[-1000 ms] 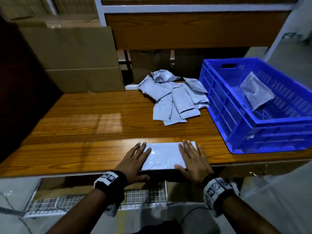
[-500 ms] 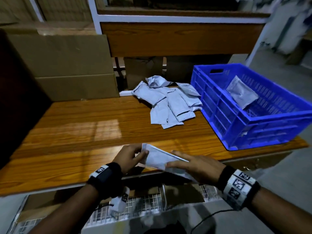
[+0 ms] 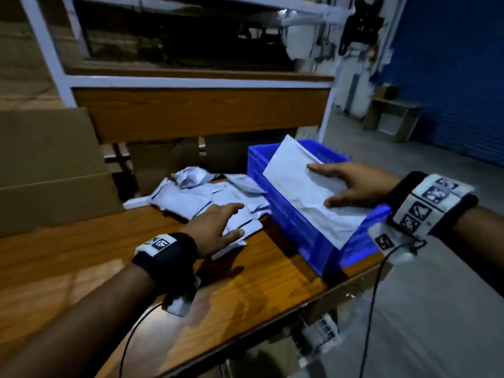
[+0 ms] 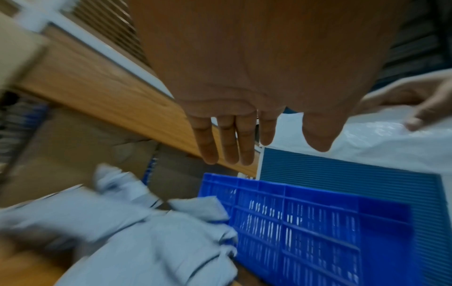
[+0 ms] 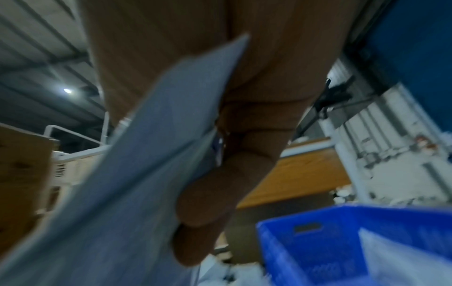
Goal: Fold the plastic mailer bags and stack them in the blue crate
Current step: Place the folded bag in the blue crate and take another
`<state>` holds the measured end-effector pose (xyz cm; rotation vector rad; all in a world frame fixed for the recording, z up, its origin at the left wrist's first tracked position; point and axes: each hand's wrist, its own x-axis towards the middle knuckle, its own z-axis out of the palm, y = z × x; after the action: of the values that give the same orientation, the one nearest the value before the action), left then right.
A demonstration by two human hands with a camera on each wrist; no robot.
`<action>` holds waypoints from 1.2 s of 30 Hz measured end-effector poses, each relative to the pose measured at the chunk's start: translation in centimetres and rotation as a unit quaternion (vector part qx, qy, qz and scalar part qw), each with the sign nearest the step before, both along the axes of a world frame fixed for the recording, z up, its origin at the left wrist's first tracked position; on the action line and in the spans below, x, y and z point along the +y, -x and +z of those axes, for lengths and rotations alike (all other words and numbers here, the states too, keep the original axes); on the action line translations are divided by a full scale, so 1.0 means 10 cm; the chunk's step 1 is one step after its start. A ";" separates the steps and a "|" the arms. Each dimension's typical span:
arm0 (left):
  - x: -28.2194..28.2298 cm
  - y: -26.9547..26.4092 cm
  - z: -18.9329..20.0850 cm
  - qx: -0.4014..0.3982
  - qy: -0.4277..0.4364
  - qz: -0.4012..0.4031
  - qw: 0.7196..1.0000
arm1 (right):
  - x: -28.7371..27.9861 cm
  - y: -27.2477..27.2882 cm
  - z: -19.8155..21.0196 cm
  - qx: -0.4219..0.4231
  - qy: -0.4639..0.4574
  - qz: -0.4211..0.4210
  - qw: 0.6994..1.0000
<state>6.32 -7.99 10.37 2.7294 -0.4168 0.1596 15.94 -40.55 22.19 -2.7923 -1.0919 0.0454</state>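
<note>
My right hand [image 3: 351, 184] grips a folded white mailer bag [image 3: 308, 192], thumb on top and fingers [image 5: 208, 193] curled beneath, and holds it tilted over the blue crate [image 3: 297, 230]. The bag hides most of the crate's inside in the head view; the right wrist view shows a pale bag [image 5: 391, 255] lying in the crate [image 5: 305, 249]. My left hand [image 3: 218, 227] hovers with straight fingers [image 4: 227, 143] over the pile of unfolded grey-white mailer bags [image 3: 196, 197] on the wooden table [image 3: 81, 268], left of the crate. It holds nothing.
Cardboard boxes [image 3: 51, 170] stand at the table's back left. A wooden shelf board in a white metal frame [image 3: 201, 113] runs behind the pile. The crate sits at the table's right edge, with grey floor [image 3: 436, 323] beyond. A wire basket [image 3: 319, 331] shows under the table.
Both hands lifted the folded bag from the table's front edge. My right hand carried it up and right over the crate; my left hand let go and moved forward over the pile.
</note>
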 end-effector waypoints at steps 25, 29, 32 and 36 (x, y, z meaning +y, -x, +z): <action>-1.33 -2.14 -0.06 0.079 -0.079 0.055 0.992 | -0.18 -3.68 -1.44 0.115 0.242 -0.117 0.956; -1.34 -2.13 -0.08 0.088 -0.087 0.056 0.991 | -0.16 -3.78 -1.41 0.079 0.270 -0.081 0.956; -1.35 -2.13 -0.07 0.089 -0.097 0.061 0.989 | -0.10 -3.80 -1.38 -0.007 0.304 -0.036 0.952; -1.34 -2.12 -0.09 0.079 -0.099 0.058 0.990 | -0.04 -3.68 -1.52 -0.136 0.385 0.083 0.909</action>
<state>27.49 -21.42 9.52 2.9359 -0.2409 -0.0722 52.71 -40.93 6.99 -3.4530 -1.6820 0.1347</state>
